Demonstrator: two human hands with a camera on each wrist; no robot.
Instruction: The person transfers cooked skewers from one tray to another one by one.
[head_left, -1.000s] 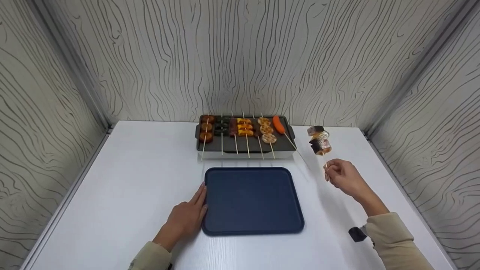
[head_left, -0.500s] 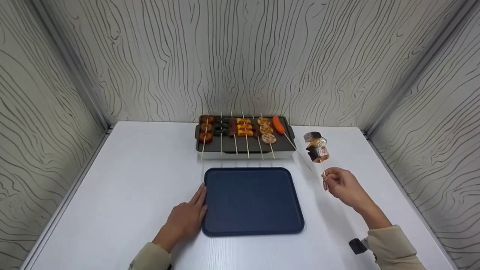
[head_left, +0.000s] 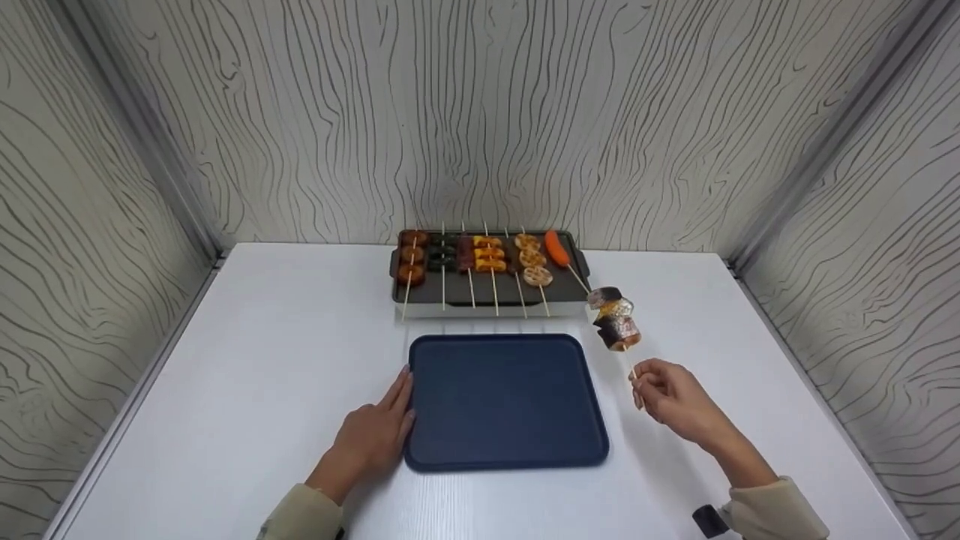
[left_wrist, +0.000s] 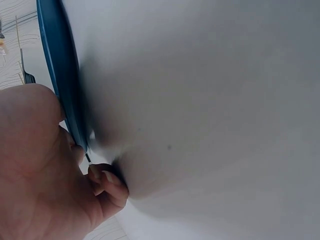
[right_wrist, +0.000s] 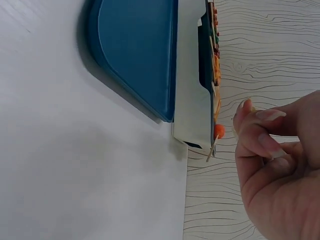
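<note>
My right hand (head_left: 679, 401) pinches the bare end of a skewer (head_left: 630, 364), held up over the table just right of the tray. Threaded on it are chunks of fish (head_left: 616, 322) with dark and silvery skin. The right wrist view shows the curled fingers (right_wrist: 262, 140) of this hand, but hardly any of the stick. My left hand (head_left: 371, 442) holds the left edge of a dark blue tray (head_left: 506, 401), thumb at the rim and forefinger stretched along it. In the left wrist view, its other fingers (left_wrist: 110, 187) curl low beside the tray's edge.
Behind the tray stands a grill (head_left: 491, 292) with several skewers across its plate, among them lotus root slices (head_left: 532, 259) and an orange sausage (head_left: 556, 249). The sausage's stick points toward the fish. Patterned walls (head_left: 480, 112) enclose the white table (head_left: 262, 360) at back and sides.
My right hand has come nearer and slightly left with the fish skewer, which now overlaps the end of the sausage's stick. The left hand and tray have stayed put.
</note>
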